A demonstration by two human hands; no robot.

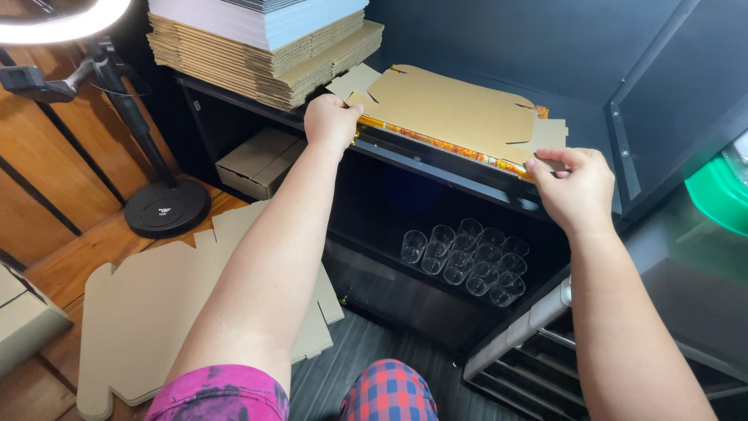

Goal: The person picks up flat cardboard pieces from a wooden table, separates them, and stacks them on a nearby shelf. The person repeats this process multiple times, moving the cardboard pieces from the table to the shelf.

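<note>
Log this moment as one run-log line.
left hand: grips flat cardboard box blank | right hand: grips its other edge | blank: on black shelf | below: clear plastic cups

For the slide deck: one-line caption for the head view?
Left hand and right hand grip opposite ends of a flat cardboard box blank on a black shelf, above clear cups.

A flat, unfolded brown cardboard box blank (pixel 452 109), printed side down, lies on the black shelf.
</note>
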